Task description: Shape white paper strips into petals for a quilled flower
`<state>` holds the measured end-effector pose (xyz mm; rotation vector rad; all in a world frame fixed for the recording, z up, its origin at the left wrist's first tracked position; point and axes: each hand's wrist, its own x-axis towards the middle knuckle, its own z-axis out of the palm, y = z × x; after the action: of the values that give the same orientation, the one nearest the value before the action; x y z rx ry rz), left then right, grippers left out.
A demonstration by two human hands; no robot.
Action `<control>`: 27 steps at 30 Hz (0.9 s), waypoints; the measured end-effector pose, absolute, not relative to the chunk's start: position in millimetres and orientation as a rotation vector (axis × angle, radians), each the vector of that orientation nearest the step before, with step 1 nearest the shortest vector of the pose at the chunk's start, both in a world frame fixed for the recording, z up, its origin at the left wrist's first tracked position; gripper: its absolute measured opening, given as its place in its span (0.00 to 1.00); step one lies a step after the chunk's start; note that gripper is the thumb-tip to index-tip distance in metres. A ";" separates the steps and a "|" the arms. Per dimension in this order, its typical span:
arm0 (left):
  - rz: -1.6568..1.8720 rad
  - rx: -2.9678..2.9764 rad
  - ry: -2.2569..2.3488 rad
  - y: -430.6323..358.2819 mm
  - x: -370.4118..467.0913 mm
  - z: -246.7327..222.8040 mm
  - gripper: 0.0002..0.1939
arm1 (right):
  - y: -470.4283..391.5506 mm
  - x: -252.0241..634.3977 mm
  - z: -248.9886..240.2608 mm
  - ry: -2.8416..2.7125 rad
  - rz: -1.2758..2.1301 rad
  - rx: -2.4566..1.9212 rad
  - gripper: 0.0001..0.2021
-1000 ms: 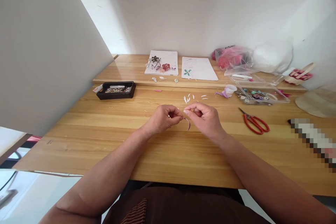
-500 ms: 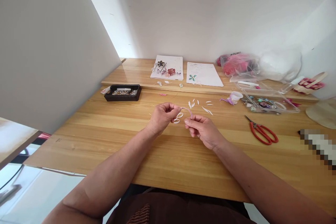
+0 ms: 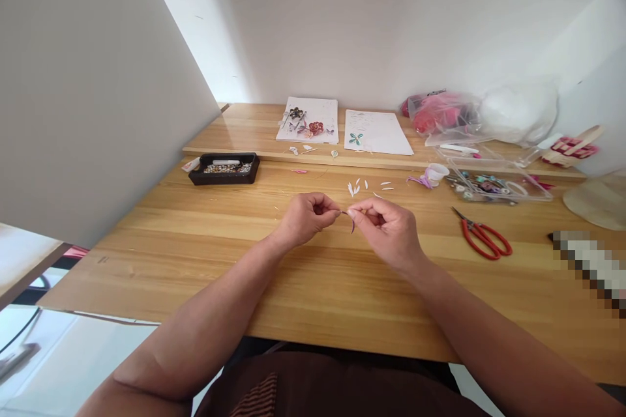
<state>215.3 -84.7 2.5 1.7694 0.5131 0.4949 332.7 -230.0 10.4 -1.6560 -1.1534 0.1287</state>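
Observation:
A thin purple strip (image 3: 353, 227) is pinched between my two hands above the middle of the table. My left hand (image 3: 308, 220) is closed on one part of it, thumb against fingers. Close beside those fingertips, my right hand (image 3: 388, 228) pinches the strip too, and a short end dangles below its thumb. Most of the strip is hidden by my fingers. Just beyond the hands lie several small white petal-shaped pieces (image 3: 356, 188) on the wood.
Red-handled pliers (image 3: 484, 239) lie to the right. Behind them are a clear box (image 3: 528, 192) of small parts and a white cup (image 3: 437, 174) with purple ribbon. A black tray (image 3: 225, 176) of beads stands left. Papers (image 3: 379, 130) with flower ornaments rest on the back ledge.
My right hand has turned and come up to my left fingertips. The strip, arched between the hands before, now shows only as a short gap and a hanging end.

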 end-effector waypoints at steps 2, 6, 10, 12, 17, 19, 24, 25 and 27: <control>0.416 1.786 0.453 -86.6 213.8 2.6 0.10 | -229.0 338.7 9.4 -1.159 0.087 -1.658 0.06; 0.329 1.704 0.358 -87.9 212.0 4.4 0.12 | -223.2 349.4 3.3 -1.093 0.151 -1.655 0.06; 0.328 1.568 0.338 -87.1 211.7 6.8 0.14 | -216.7 352.0 -4.2 -0.938 0.449 -1.573 0.09; 0.386 1.497 0.351 -86.3 213.2 6.4 0.15 | -215.2 349.6 -7.6 -0.803 0.648 -1.488 0.11; 0.572 1.316 0.454 -83.8 219.6 3.2 0.18 | -216.8 339.5 -9.9 -0.634 0.902 -1.373 0.15; 0.626 1.293 0.494 -82.9 221.1 2.4 0.18 | -217.6 336.0 -8.0 -0.636 0.917 -1.363 0.15; 0.733 1.321 0.586 -81.1 222.0 0.5 0.14 | -218.2 329.6 -3.9 -0.605 0.956 -1.353 0.15; 0.749 1.336 0.603 -80.7 222.1 -0.1 0.14 | -218.4 328.5 -3.8 -0.603 0.960 -1.352 0.15; 0.770 1.376 0.632 -79.8 222.5 -1.2 0.13 | -219.0 326.5 -4.2 -0.612 0.959 -1.358 0.15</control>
<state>222.5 -79.8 -1.2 1.3765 0.6320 0.7698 326.5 -219.0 -4.2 -1.3578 -0.6120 0.9587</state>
